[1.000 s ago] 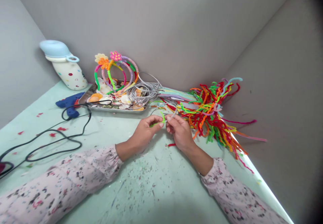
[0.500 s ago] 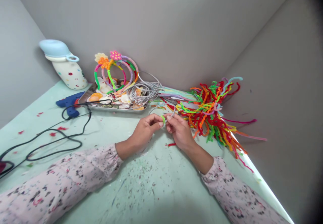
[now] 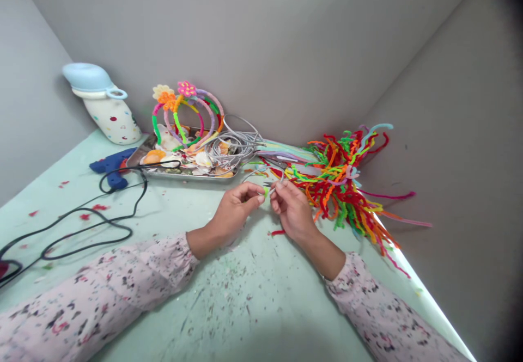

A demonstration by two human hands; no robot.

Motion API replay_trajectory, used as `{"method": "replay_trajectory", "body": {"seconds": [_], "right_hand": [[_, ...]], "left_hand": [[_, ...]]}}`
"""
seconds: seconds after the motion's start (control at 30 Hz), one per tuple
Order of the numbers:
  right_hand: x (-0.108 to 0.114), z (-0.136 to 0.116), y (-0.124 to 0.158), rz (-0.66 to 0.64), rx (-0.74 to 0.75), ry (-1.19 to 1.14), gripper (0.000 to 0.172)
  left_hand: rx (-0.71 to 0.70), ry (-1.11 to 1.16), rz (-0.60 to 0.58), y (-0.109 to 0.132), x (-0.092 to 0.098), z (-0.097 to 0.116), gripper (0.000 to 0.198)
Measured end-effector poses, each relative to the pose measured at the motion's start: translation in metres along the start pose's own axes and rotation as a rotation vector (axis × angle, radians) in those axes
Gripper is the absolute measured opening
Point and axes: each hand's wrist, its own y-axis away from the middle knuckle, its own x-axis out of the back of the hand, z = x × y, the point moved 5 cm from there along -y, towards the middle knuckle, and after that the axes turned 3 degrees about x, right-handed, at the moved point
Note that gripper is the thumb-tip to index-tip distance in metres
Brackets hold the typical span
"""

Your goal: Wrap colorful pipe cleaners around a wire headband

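My left hand (image 3: 237, 209) pinches a short bright green pipe cleaner (image 3: 266, 191) between thumb and forefinger. Close beside it, my right hand (image 3: 294, 209) is closed on a thin grey cord (image 3: 283, 175), which arcs up behind the fingers. The green piece sits between the two hands, against the cord; how it is wrapped is too small to tell. Dark pointed scissor tips (image 3: 267, 184) show just behind my fingertips. A short red pipe cleaner piece (image 3: 278, 233) lies on the table under my right hand.
A metal tray (image 3: 183, 175) holds shells, flower-topped fuzzy hoops (image 3: 188, 106) and coiled grey cord (image 3: 241, 149). Colourful pipe cleaners (image 3: 347, 182) heap at right. On the left are a blue glue gun (image 3: 112, 166), its black cable (image 3: 110, 218) and a white bottle (image 3: 112, 120).
My right hand has shifted slightly to the right, its fingers a little farther from my left fingertips. The green piece has moved slightly right. My left hand stays nearly still.
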Motion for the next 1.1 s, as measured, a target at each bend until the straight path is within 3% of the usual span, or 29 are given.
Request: {"method": "replay_trajectory", "body": {"seconds": [0.3,0.7,1.1], "right_hand": [[-0.0006,-0.0013,0.0012,-0.004,0.009,0.029,0.021],[-0.0032,-0.0013,0.0045,-0.073,0.02,0.159,0.021],[-0.0022,-0.0017,0.0043,-0.043,0.018,0.184,0.024]], "left_hand": [[-0.01,-0.037,-0.03,0.0012,-0.0013,0.0052,0.012],[0.073,-0.033,-0.053,-0.0031,-0.0023,-0.001,0.027],[0.027,-0.178,-0.046,-0.0015,-0.0046,0.0062,0.031]]}}
